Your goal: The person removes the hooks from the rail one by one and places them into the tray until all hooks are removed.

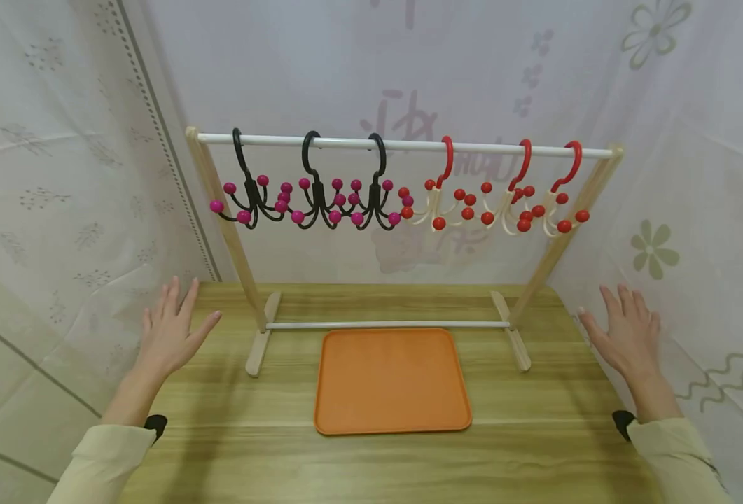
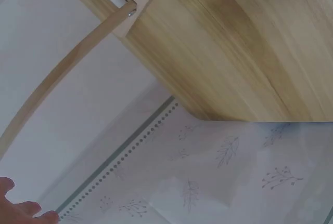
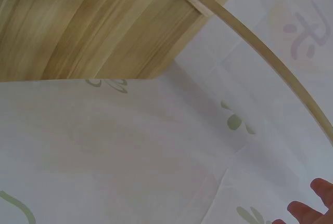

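My left hand [image 1: 171,334] is held over the table's left side with its fingers spread and nothing in it. On the other side, my right hand [image 1: 626,336] hovers by the right table edge, fingers likewise spread. Between them stands a wooden rack with a white top rail [image 1: 346,143]. Three black multi-arm hooks [image 1: 253,192] tipped with magenta balls hang on the rail's left half. Three cream ones with red hooks [image 1: 449,157] and red balls hang on its right half. Only some fingers [image 2: 23,211] show in the left wrist view, and a few fingertips [image 3: 307,213] in the right.
An orange tray [image 1: 393,381] lies flat on the wood-grain table [image 1: 384,469], in front of the rack's lower white bar [image 1: 384,325]. The rack's wooden feet [image 1: 259,353] flank the tray. Printed curtains [image 1: 81,175] surround the table at the back and sides.
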Available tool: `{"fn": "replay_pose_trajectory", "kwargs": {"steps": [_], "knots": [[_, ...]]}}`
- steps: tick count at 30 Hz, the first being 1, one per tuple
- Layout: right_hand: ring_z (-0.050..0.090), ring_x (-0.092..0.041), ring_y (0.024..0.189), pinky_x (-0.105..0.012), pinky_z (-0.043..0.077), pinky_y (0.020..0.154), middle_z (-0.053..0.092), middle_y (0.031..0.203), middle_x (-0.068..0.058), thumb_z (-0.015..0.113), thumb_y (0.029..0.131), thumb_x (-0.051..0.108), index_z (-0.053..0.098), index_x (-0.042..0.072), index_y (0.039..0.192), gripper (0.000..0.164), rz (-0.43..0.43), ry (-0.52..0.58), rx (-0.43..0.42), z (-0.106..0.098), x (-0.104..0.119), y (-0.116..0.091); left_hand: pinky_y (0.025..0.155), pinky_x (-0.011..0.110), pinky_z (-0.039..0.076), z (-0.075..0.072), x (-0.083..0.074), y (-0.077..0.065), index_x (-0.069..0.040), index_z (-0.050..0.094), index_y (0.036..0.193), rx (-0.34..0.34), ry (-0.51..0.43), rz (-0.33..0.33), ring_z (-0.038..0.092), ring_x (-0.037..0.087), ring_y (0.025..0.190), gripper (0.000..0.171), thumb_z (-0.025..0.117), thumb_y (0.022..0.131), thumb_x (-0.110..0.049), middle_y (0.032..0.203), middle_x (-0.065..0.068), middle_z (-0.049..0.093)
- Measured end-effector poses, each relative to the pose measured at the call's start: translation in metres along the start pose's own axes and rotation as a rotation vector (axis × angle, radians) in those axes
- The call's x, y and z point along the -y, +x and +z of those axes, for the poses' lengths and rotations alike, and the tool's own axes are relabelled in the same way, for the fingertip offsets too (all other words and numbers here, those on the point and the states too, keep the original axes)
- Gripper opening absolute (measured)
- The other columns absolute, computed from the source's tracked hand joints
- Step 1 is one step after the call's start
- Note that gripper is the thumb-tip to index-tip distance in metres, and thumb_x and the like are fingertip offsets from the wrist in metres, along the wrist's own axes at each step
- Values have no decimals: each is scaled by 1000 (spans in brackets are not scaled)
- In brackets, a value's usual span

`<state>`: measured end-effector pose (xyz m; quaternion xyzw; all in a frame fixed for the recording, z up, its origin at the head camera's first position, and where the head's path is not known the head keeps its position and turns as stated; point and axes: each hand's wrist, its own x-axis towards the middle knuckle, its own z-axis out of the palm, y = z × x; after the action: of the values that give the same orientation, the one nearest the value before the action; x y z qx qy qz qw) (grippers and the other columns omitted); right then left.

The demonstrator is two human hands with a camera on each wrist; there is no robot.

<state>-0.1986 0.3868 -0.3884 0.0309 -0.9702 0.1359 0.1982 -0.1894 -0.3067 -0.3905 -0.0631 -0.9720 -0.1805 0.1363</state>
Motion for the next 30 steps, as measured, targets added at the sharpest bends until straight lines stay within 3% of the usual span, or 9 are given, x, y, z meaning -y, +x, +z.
{"fn": "replay_pose_trajectory", "kwargs": {"steps": [4,9,12,15,19,23,26,30], "knots": [[8,-44,125,-65,5,88,19,136,-30,44,89,38,27,-3,134,63,-36,9,-52,1,0,1,91,63,-3,-2,-5,1,-7,4,141,-31,-48,18,-2,42,126,67,35,93,-41,143,23,-4],[19,-44,122,-57,12,94,29,131,-31,48,89,29,35,-6,129,55,-58,153,-157,0,5,8,93,61,9,-16,-21,9,3,15,138,-160,-299,64,14,45,123,58,40,95,-26,139,27,14],[23,-43,121,-53,15,96,29,134,-27,47,90,26,34,0,133,51,30,304,-180,-5,14,14,97,54,11,-28,-32,16,2,20,137,-231,-469,50,16,40,125,53,40,94,-21,138,26,20],[25,-33,124,-48,20,97,30,138,-16,45,92,30,32,9,136,51,190,470,-178,-11,25,21,98,48,19,-43,-45,24,-4,23,138,-269,-569,-25,23,36,124,50,39,95,-24,138,20,25],[31,-12,122,-30,25,98,36,136,-4,46,91,31,34,14,136,50,349,673,-204,-13,36,35,94,33,31,-61,-59,36,-9,27,138,-298,-621,-116,34,26,121,49,38,95,-30,138,11,31],[36,-6,116,-13,29,90,42,131,-1,51,89,27,39,13,133,48,436,894,-213,-10,36,47,93,23,31,-73,-71,48,-7,33,135,-343,-642,-122,38,16,119,47,39,94,-30,135,10,36],[43,-5,107,-9,35,79,47,123,1,55,87,25,44,13,130,46,477,1045,-200,-3,32,54,94,24,30,-79,-79,56,-7,34,135,-341,-660,-120,38,13,119,48,40,94,-32,135,9,37],[46,-3,96,-8,37,70,51,107,6,58,85,26,45,11,129,48,509,1127,-163,7,28,58,95,24,28,-84,-86,64,-10,32,136,-316,-665,-122,36,13,120,51,41,93,-35,136,7,36]]}}
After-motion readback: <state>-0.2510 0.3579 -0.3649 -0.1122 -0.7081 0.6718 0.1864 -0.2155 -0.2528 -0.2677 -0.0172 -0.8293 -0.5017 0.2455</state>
